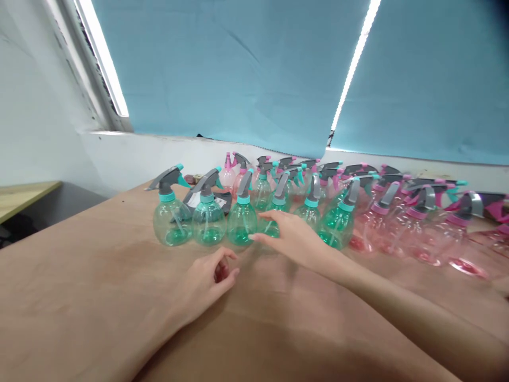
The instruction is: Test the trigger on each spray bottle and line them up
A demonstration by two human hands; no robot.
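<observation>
My right hand (289,234) reaches across to the front row of spray bottles, thumb and fingers apart, holding nothing. Its fingertips are close to the right side of a green spray bottle (242,222); I cannot tell whether they touch it. Behind this hand stands another green spray bottle (278,204), partly covered. My left hand (212,276) rests low over the table before the row, fingers loosely curled, thumb apart, nothing between them. Nearest to it is a clear green spray bottle (209,225) with a grey trigger head and turquoise collar. One more green bottle (170,223) stands at the row's left end.
Pink spray bottles (417,228) crowd the right side, with several more green and pink ones behind. A dark packet with a white label (222,201) lies behind the left bottles. The wooden table (79,276) meets a white wall under blue blinds (238,69).
</observation>
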